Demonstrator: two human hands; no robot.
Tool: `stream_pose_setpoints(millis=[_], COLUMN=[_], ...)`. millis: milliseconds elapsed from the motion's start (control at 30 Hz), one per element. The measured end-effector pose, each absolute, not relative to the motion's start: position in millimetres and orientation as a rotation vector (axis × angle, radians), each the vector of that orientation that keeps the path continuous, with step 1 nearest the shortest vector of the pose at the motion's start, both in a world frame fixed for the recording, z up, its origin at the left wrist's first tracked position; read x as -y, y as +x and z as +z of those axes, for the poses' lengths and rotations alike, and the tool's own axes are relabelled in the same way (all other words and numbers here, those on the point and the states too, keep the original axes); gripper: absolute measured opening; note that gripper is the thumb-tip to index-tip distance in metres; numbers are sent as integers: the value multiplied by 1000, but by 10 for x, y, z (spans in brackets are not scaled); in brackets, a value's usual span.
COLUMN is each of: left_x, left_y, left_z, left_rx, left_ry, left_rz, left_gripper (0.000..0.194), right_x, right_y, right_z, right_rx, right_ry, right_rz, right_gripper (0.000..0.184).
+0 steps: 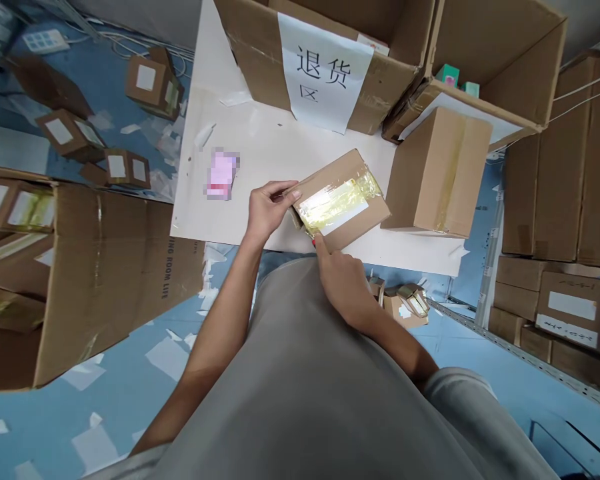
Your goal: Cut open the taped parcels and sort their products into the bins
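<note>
A small cardboard box [337,233] lies tilted on the white table in front of me, with a white label and yellowish clear tape [330,203] across its face. My left hand [270,207] grips its left end, thumb on top and fingers around the edge. At the near left corner is my right hand [345,277], its index finger stretched to the tape end and the other fingers curled. A tiny red bit shows by that fingertip; whatever the hand holds is too hidden to name. To the left lies a blurred pink item [222,173].
On the white table [260,143] stand a large open carton with a Chinese sign [325,73], another open carton [510,60], and a closed box [435,173]. A big carton of parcels [115,253] is at left. Shelved boxes [570,300] line the right. Paper scraps litter the blue floor.
</note>
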State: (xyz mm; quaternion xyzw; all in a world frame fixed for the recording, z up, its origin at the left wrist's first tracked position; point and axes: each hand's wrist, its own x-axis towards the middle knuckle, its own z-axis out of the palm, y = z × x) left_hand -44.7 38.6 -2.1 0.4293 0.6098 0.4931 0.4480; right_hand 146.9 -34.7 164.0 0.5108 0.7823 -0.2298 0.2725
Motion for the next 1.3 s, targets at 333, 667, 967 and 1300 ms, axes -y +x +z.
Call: stream_pose_setpoints(millis=[333, 667, 967, 1300], left_x=[-420, -443, -399, -285], left_y=[-323, -321, -304, -318], left_z=[-80, -62, -36, -13], left_rx=[-1510, -1499, -1522, -1542], left_ry=[1169, 1176, 1111, 1081], left_rz=[1250, 1265, 1255, 1258], left_gripper=[64, 61, 57, 53], right_x=[418, 269, 279, -110], right_y=[1838, 1784, 1452, 1787], right_z=[1915, 1688, 1727, 1583], right_rx=[-2034, -2065, -2036, -2264], right_ry=[1407, 1394, 1380, 1171], right_rz=[-594, -596, -551, -934], right_gripper=[65, 66, 69, 46])
